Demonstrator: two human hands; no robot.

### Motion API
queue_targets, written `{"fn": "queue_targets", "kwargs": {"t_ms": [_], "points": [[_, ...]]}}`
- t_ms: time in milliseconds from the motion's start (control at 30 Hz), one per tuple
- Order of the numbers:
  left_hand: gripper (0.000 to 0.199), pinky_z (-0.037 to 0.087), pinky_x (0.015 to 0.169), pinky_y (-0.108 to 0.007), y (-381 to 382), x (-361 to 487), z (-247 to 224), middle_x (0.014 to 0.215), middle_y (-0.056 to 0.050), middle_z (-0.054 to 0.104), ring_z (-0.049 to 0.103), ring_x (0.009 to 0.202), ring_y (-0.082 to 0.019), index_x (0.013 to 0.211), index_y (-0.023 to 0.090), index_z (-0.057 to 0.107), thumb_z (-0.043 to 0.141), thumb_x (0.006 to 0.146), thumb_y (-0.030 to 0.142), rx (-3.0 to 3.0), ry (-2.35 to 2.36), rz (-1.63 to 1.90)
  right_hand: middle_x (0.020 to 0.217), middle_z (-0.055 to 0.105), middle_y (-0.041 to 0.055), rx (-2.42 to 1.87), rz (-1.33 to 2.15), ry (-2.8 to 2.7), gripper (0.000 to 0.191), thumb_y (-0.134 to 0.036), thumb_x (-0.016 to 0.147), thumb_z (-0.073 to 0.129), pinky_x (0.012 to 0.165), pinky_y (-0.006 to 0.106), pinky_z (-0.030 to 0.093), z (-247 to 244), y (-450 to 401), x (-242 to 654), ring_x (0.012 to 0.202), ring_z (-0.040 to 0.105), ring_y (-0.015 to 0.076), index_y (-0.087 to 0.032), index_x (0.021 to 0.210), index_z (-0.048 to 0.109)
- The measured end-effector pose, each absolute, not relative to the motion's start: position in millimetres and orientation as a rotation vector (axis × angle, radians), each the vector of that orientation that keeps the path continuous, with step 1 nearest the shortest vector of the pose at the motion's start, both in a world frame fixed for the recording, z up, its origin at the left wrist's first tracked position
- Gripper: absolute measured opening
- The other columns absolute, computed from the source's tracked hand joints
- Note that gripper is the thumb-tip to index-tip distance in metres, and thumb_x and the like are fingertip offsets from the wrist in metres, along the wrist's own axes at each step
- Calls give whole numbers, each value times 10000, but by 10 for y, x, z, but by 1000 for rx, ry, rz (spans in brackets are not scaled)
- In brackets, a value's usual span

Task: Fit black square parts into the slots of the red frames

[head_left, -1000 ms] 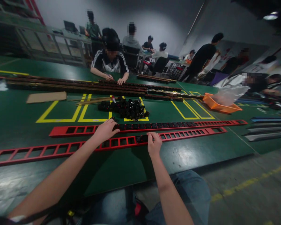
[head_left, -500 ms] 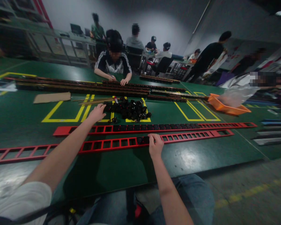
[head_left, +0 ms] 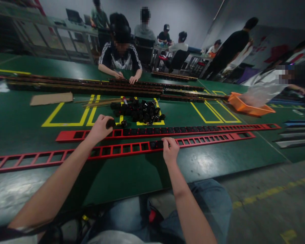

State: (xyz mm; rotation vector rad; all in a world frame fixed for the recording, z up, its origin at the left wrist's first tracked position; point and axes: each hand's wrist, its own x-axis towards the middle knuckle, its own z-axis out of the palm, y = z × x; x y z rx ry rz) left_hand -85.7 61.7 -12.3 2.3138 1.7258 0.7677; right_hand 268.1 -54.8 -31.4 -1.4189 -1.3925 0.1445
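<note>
My left hand (head_left: 101,127) pinches a black socket module (head_left: 110,123) above the rear red slotted strip (head_left: 66,136). My right hand (head_left: 170,148) is closed at the front red strip (head_left: 122,149), its fingers curled on the right end of a black socket module (head_left: 159,144) seated in a slot. A similar socket module (head_left: 153,145) sits just left of it. The rear strip holds a long row of black socket modules (head_left: 176,130). Behind it lies a pile of loose black modules (head_left: 144,112), with one small piece (head_left: 124,123) apart from it.
Long dark strips (head_left: 83,88) lie across the green table (head_left: 132,179), where a co-worker's hands (head_left: 134,79) rest. A cardboard piece (head_left: 51,98) lies left; an orange bin (head_left: 251,106) with clear plastic stands right. Grey and blue strips (head_left: 292,138) lie at far right.
My left hand has drawn back from the pile toward me, now with a black socket module in its fingers. My right hand stays at the front strip. The view has tilted slightly downward.
</note>
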Motion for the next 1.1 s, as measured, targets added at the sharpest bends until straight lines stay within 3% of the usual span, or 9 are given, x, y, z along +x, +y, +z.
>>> {"fn": "queue_targets", "kwargs": {"t_ms": [133, 267, 400, 600, 833, 1100], "points": [[381, 519, 991, -404, 488, -818, -132, 1178, -104, 587, 620, 1073, -253, 1157, 189, 570, 603, 779, 222, 2247, 1641, 869, 808, 734, 50, -1431, 147, -1383, 256, -258, 925, 508, 788, 355, 504, -306, -549, 2677, 797, 659, 210, -209, 774, 709], [506, 541, 907, -406, 483, -785, -147, 1116, -91, 642, 657, 995, -250, 1250, 186, 477, 631, 773, 256, 2138, 1561, 871, 800, 734, 45, -1430, 149, -1369, 262, -255, 927, 506, 789, 354, 508, -296, -552, 2669, 801, 666, 208, -210, 772, 712], [630, 517, 986, -420, 488, -763, -147, 1193, -105, 593, 623, 1094, -262, 1352, 170, 432, 628, 758, 242, 2236, 1500, 926, 806, 738, 47, -1429, 146, -1364, 249, -250, 918, 516, 790, 354, 511, -306, -553, 2672, 805, 670, 209, -209, 778, 717], [538, 477, 1053, -412, 469, -746, -114, 1203, -105, 558, 584, 1137, -253, 1304, 179, 521, 616, 775, 198, 2335, 1503, 894, 796, 737, 44, -1447, 144, -1379, 260, -266, 917, 506, 793, 355, 515, -314, -547, 2680, 808, 669, 210, -216, 766, 712], [343, 452, 996, -481, 476, -766, -109, 1153, -100, 647, 567, 1095, -303, 1142, 191, 611, 641, 819, 302, 2483, 1510, 880, 787, 736, 46, -1439, 140, -1372, 261, -259, 915, 506, 788, 354, 512, -310, -542, 2670, 798, 668, 209, -217, 754, 707], [379, 477, 1053, -417, 445, -721, -76, 1260, -94, 588, 579, 1186, -261, 1251, 208, 555, 595, 884, 289, 2375, 1386, 886, 793, 735, 44, -1451, 150, -1378, 264, -262, 920, 505, 801, 357, 511, -300, -552, 2668, 805, 667, 210, -216, 759, 709]]}}
